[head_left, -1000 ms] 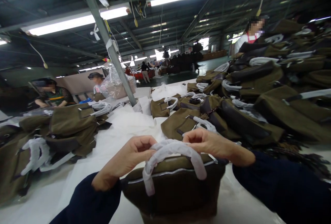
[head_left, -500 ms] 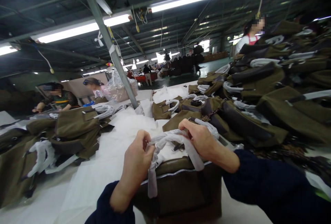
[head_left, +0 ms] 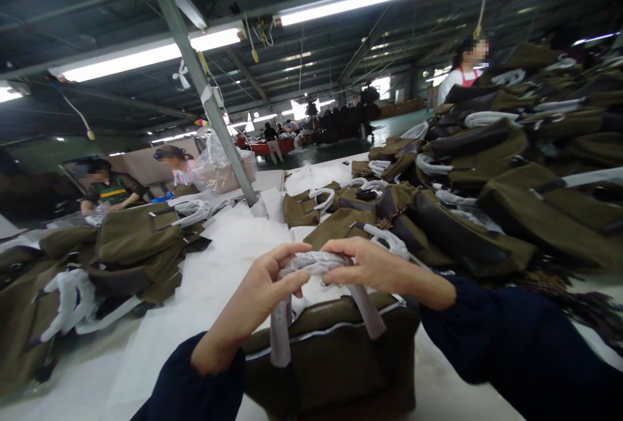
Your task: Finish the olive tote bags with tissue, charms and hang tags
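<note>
An olive-brown handbag (head_left: 335, 369) with a silver zipper stands upright on the table right before me. Its two handles (head_left: 318, 263) are wrapped in white tissue and drawn together above the zipper. My left hand (head_left: 263, 288) grips the left part of the handles, thumb in front and fingers behind. From the right, my right hand (head_left: 372, 268) pinches the same wrapped handles between thumb and fingers. The handles' lower ends hang down over the bag's front, their paper wrap loose there.
Piles of similar bags lie to the right (head_left: 462, 226) and to the left (head_left: 131, 246). White paper sheets (head_left: 214, 272) cover the table's middle. A slanted metal post (head_left: 219, 122) rises beyond them. Co-workers sit at the far left, and another person (head_left: 462, 74) is behind the right pile.
Both hands have come closer together on the handles, pressing the two wrapped straps into one bundle. The right hand has moved lower and to the left.
</note>
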Available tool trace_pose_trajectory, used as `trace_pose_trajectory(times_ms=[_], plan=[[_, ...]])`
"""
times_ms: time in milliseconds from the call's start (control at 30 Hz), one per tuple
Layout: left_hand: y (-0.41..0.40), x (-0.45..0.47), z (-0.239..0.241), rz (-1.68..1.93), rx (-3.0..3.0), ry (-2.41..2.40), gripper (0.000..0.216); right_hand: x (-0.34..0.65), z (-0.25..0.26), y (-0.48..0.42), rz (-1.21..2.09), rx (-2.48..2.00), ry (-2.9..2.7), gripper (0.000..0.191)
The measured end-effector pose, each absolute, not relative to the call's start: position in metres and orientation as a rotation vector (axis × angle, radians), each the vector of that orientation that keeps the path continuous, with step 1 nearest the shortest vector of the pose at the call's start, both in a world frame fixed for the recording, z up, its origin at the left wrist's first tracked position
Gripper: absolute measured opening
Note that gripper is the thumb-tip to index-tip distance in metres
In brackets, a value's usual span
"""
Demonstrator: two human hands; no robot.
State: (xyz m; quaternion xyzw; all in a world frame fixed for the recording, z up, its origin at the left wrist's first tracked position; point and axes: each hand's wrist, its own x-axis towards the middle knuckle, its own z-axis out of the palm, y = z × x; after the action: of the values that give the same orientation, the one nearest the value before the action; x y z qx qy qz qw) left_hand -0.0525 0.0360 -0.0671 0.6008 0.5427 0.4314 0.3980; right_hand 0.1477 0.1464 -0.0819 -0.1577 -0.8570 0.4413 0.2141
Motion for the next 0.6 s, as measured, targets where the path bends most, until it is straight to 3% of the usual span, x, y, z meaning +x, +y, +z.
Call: trace_pose_trajectory(times_ms=[67, 233, 400, 533, 600], plan=[[0.035, -0.054, -0.071, 1.046, 1.582, 1.418, 0.039, 0.147, -0.086, 0.148, 1.009, -0.479, -2.423, 0.016], [0.024, -0.066, -0.102, 0.957, 1.627, 1.533, 0.007, 0.157, -0.098, 0.155, 0.477, -0.647, -2.427, 0.004], [0.009, -0.079, -0.112, 0.885, 1.566, 1.516, 0.008, 0.160, -0.093, 0.149, 0.540, -0.636, -2.398, 0.006], [0.015, -0.074, -0.078, 0.788, 1.538, 1.352, 0.030, 0.146, -0.078, 0.139, 0.626, -0.518, -2.436, 0.002], [0.023, -0.067, -0.060, 0.768, 1.531, 1.274, 0.028, 0.140, -0.071, 0.138, 0.651, -0.458, -2.440, 0.003]])
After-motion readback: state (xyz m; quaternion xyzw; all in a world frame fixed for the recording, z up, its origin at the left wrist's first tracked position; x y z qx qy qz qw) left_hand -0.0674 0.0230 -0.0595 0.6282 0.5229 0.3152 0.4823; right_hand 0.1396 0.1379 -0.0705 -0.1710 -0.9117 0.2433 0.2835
